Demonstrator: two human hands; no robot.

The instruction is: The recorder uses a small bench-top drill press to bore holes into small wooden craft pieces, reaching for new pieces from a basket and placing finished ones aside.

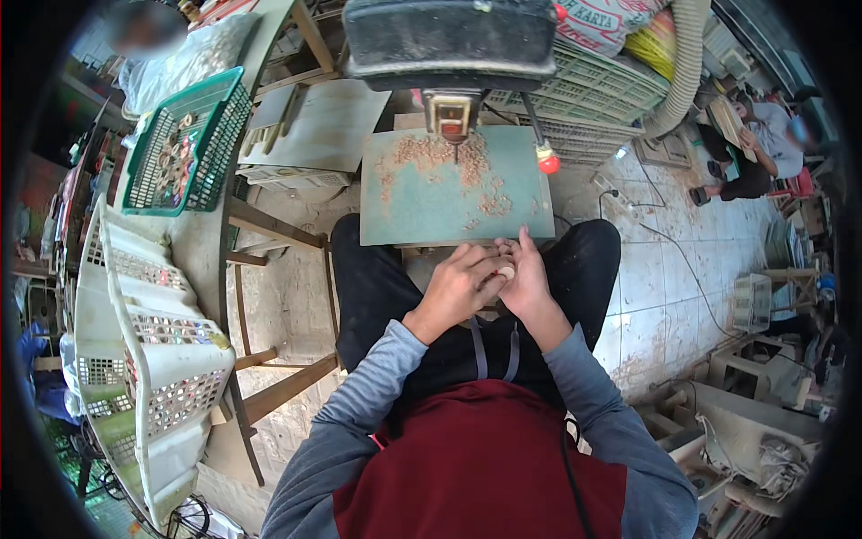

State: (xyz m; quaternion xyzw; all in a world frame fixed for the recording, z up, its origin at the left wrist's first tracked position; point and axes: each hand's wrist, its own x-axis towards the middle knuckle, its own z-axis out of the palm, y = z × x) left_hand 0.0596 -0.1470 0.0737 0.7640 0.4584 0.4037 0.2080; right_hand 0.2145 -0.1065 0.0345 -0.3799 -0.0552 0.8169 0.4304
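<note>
My left hand (461, 283) pinches a small round pale piece (506, 272), apparently wood, between thumb and fingers. A spot of red shows beside the piece. Against it, my right hand (528, 279) is cupped with its fingers curled; whether anything lies inside is hidden. Both hands are over my lap, just short of the near edge of a green board (417, 219). Above that board stands a drill press (451, 44) with a thin bit (456, 153) pointing down. Wood shavings (441, 151) are scattered around and below the bit.
A feed lever with a red knob (549, 165) hangs at the press's right. On the left bench (219, 263) are a green plastic basket (229, 114) of small round pieces and a tilted white crate (178, 397). A cable (693, 269) crosses the tiled floor; a seated person (774, 135) holds boards.
</note>
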